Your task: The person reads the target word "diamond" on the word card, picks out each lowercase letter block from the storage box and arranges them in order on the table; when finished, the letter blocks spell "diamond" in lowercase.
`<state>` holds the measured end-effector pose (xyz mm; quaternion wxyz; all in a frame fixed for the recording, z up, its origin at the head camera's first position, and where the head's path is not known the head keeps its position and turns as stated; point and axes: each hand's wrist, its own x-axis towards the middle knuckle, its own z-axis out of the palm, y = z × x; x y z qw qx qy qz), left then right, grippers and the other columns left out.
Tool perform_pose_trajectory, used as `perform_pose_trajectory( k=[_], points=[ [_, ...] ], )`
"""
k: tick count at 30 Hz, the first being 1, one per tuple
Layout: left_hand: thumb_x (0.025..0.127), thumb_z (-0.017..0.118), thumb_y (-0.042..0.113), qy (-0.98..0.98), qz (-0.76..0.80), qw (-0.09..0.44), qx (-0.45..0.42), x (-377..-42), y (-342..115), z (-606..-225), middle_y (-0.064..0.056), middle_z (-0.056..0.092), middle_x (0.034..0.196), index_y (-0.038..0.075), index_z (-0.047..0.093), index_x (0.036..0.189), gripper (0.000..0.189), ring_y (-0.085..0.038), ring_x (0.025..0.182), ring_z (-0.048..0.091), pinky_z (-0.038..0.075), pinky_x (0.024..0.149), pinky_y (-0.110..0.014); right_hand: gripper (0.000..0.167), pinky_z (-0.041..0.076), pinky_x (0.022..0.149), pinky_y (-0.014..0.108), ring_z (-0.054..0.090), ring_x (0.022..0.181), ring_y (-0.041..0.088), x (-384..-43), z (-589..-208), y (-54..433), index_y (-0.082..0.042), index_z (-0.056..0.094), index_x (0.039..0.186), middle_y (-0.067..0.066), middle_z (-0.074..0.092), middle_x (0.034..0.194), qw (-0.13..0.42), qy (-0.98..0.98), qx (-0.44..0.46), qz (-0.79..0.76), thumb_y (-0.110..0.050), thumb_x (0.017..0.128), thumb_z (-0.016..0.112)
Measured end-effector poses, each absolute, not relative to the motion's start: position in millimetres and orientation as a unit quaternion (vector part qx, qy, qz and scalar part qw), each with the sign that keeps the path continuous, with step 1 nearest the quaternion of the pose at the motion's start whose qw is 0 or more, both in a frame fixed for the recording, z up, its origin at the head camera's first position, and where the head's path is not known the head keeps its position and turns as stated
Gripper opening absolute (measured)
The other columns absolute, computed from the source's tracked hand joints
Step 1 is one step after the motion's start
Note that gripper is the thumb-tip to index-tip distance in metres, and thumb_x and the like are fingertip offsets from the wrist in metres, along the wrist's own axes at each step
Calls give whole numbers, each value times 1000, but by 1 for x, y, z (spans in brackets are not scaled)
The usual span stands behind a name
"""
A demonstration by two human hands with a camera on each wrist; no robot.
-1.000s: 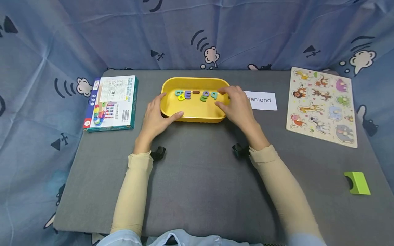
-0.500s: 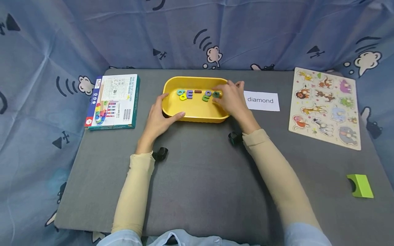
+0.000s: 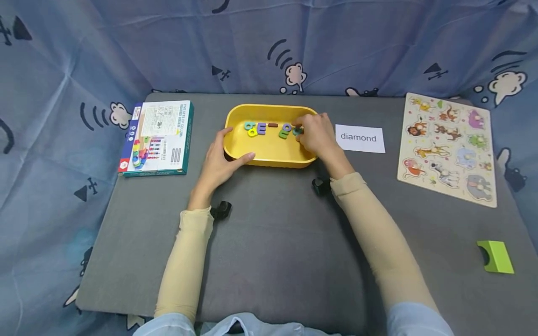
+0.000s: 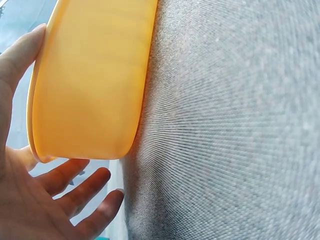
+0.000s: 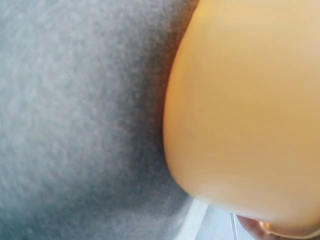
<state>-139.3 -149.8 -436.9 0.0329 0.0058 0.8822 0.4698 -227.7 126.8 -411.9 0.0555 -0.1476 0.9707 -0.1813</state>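
A yellow plastic tray [image 3: 269, 156] with colourful toy letters sits on the table. My left hand [image 3: 216, 161] rests at its left end, thumb along the near rim and index finger at the end rim. In the left wrist view the other fingers [image 4: 82, 195] spread loosely below the tray's end. My right hand [image 3: 318, 134] reaches over the right rim, its bent fingertips pinching at a teal letter [image 3: 296, 131] that they partly hide. Beside it lie a purple ring-shaped letter [image 3: 287, 127] and a green letter [image 3: 283, 134]. The right wrist view shows mostly the tray's outer wall [image 5: 240, 110].
Right of the tray lies a white card [image 3: 359, 138] reading "diamond". An animal puzzle board [image 3: 447, 149] and a green arched block [image 3: 496, 256] are farther right. A boxed toy set [image 3: 157, 140] lies left. A patterned blue curtain [image 3: 252, 46] borders the table.
My right hand has drawn in its fingers at the teal letter, and the card beside it shows fully now. The left hand keeps its place on the tray; the whole view has shifted slightly.
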Motion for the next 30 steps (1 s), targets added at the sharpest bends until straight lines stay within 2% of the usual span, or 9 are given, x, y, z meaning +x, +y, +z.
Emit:
perform_pose_trajectory(
  k=[6,9,12,15,18,20,23,29,30],
  points=[
    [87,83,54,882,470,35,8,-139,-148,-438,-14,39,167,23,32,164,97,-34,152,39,32,125,-57,44,30,108,62,65,108,33,-226,-411,129,-5,72,137,14,77,122,76,967,-149,-190,-13,95,81],
    [87,83,54,882,470,34,7,-138,-148,-439,-15,40,166,23,33,163,97,-35,151,39,32,124,-57,47,20,115,68,63,107,33,-225,-408,131,-4,67,143,14,74,121,92,961,-154,-210,-13,98,77],
    [87,83,53,883,469,32,7,-138,-149,-439,-14,40,167,22,33,163,96,-35,152,40,33,124,-57,48,11,117,67,61,107,33,-224,-403,133,-2,62,147,15,69,125,112,952,-161,-234,-12,102,72],
    [88,83,52,883,468,30,8,-138,-149,-438,-13,40,168,22,33,163,96,-35,152,39,32,124,-57,47,6,116,66,58,114,34,-223,-398,135,-1,58,151,18,64,131,127,946,-165,-248,-13,106,66],
    [88,83,52,882,470,30,9,-137,-149,-437,-14,40,168,21,33,163,96,-36,152,40,33,124,-58,46,4,117,66,50,129,36,-220,-396,137,-3,57,152,19,58,141,133,944,-167,-250,-15,108,62],
    [88,83,53,883,469,30,8,-137,-148,-436,-15,40,167,21,33,163,96,-36,152,40,33,124,-58,43,4,118,67,45,135,38,-218,-396,138,-5,59,151,20,55,144,129,944,-168,-254,-18,109,60],
    [88,83,53,882,469,30,5,-136,-147,-435,-16,40,166,21,34,163,95,-36,151,40,33,124,-58,38,5,118,66,43,134,39,-215,-397,141,-5,63,145,19,55,142,116,939,-167,-276,-23,111,56],
    [89,83,52,883,469,29,3,-137,-147,-435,-15,41,167,20,34,163,94,-35,152,41,34,124,-56,39,13,109,56,51,112,34,-207,-398,151,1,67,125,21,62,118,59,915,-159,-366,-33,113,50],
    [89,83,52,883,469,29,3,-137,-147,-435,-15,41,167,20,34,163,94,-35,151,41,34,124,-56,39,18,107,54,52,107,33,-205,-398,154,1,67,123,21,64,114,49,910,-156,-381,-34,113,52]
  ],
)
